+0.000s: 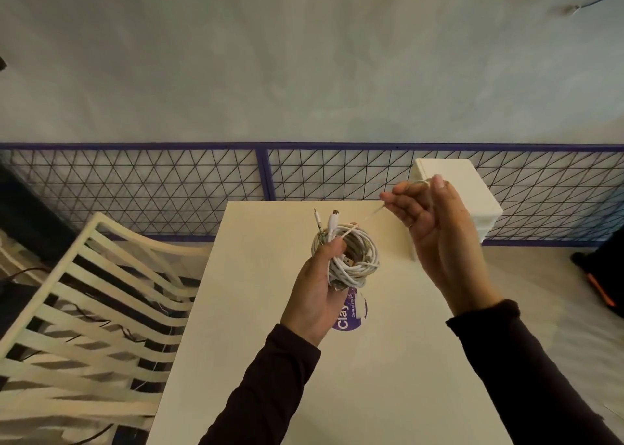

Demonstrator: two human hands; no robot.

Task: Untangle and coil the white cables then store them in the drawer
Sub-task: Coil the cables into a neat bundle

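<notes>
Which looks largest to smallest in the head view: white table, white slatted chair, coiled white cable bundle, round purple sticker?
1. white table
2. white slatted chair, cropped
3. coiled white cable bundle, held nearer camera
4. round purple sticker, partly hidden

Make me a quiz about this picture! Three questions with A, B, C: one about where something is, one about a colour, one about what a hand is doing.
1. Where is the slatted chair?
A) left of the table
B) right of it
C) on top of it

2. What colour is the round sticker?
A) red
B) purple
C) green

3. What is the left hand doing?
A) lying flat
B) gripping the cable bundle
C) pointing at the wall

Answers:
1 A: the chair stands off the table's left edge.
2 B: the sticker on the table is purple with white letters.
3 B: its fingers curl round the white coils, while the right hand pinches one strand.
</notes>
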